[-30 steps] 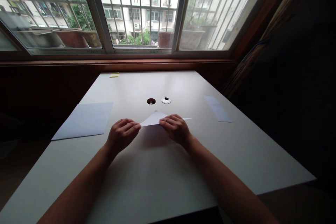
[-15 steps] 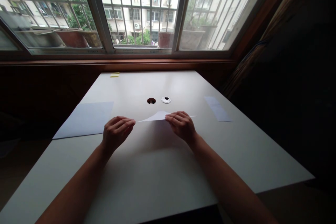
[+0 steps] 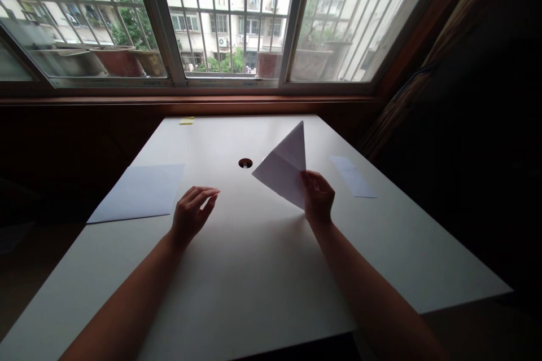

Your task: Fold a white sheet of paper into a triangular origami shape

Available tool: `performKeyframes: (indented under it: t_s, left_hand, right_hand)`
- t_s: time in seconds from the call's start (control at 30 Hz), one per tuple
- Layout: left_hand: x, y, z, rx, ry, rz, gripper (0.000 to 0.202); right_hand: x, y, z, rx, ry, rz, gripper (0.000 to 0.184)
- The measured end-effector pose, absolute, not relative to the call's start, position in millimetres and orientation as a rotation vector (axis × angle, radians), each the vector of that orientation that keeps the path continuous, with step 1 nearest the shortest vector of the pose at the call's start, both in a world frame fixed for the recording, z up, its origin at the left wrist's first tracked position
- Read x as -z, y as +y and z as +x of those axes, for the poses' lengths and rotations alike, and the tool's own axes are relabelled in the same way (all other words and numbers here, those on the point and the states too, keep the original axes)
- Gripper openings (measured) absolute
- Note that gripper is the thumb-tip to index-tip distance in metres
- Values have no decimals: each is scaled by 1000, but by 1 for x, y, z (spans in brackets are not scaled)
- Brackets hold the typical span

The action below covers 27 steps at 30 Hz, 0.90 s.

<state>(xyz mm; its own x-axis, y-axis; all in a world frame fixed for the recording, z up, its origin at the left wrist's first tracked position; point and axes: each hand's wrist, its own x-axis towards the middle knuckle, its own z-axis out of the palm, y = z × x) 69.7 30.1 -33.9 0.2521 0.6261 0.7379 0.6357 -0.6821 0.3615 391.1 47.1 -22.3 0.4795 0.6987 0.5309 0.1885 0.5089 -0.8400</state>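
Raised above the table is a folded sheet of white paper, roughly triangular, with a faint crease across it. My right hand pinches it near its right edge. To the left, my left hand hovers over the table with nothing in it, its thumb and fingertips slightly apart. Beyond that hand lies a stack or sheet of white paper at the table's left side. A narrow white paper strip lies flat to the right of my right hand.
The white table stands against a barred window. A round cable hole opens in its top, and its pale cover is mostly hidden behind the held paper. Yellow sticky notes lie at the far left edge. A curtain hangs at right.
My left hand has let go of the paper. My right hand has turned it from nearly edge-on to upright, showing its triangular face, and moved slightly right.
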Motion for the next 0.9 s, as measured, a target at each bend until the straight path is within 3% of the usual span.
performKeyframes:
  t_s: [0.37, 0.63, 0.9]
  left_hand:
    - [40, 23, 83, 1570, -1246, -3003, 25]
    - [46, 28, 83, 1623, -1433, -3146, 19]
    - [46, 34, 76, 1867, -1870, -3075, 28]
  right_hand:
    - [40, 53, 365, -1142, -981, -1007, 30]
    - [51, 51, 357, -1279, -1005, -1030, 33]
    - [46, 48, 353, -1410, -1050, -953, 54]
